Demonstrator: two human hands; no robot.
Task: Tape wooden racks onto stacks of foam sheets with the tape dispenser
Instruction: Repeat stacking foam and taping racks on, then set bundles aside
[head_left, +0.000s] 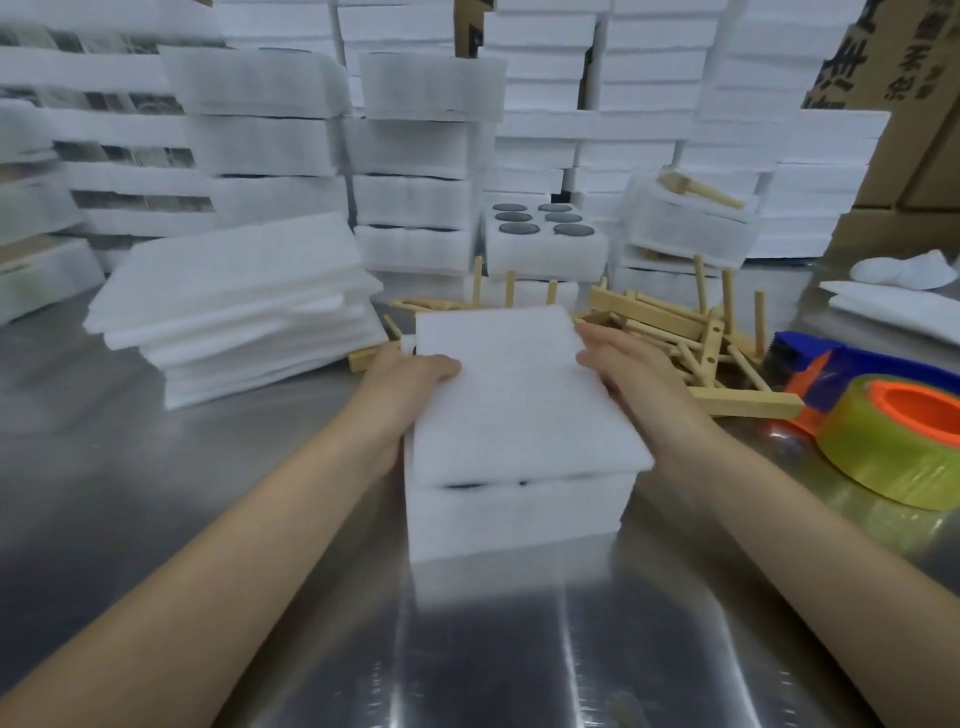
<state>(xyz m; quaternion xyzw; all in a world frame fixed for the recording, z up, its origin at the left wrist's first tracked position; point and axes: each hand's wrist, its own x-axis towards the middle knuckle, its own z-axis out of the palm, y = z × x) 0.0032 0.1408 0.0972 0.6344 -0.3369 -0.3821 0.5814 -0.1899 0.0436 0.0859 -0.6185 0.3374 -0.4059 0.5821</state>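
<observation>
A white foam sheet (519, 395) lies as a lid on a thick white foam block (514, 519) at the table's centre; dark round shapes show in the gap under the lid. My left hand (410, 379) grips the sheet's left edge, thumb on top. My right hand (623, 374) holds its right edge, fingers spread along the side. Behind the block lies a heap of wooden racks (675, 338) with pegs sticking up. The tape dispenser (857, 374), blue and orange, rests at the right with a big roll of clear yellowish tape (898, 441).
A loose pile of foam sheets (234, 312) sits at the left on the steel table (208, 493). A foam tray with dark round discs (545, 228) stands behind. Tall stacks of foam packs (415, 130) wall off the back; cardboard boxes (909, 104) stand at the right.
</observation>
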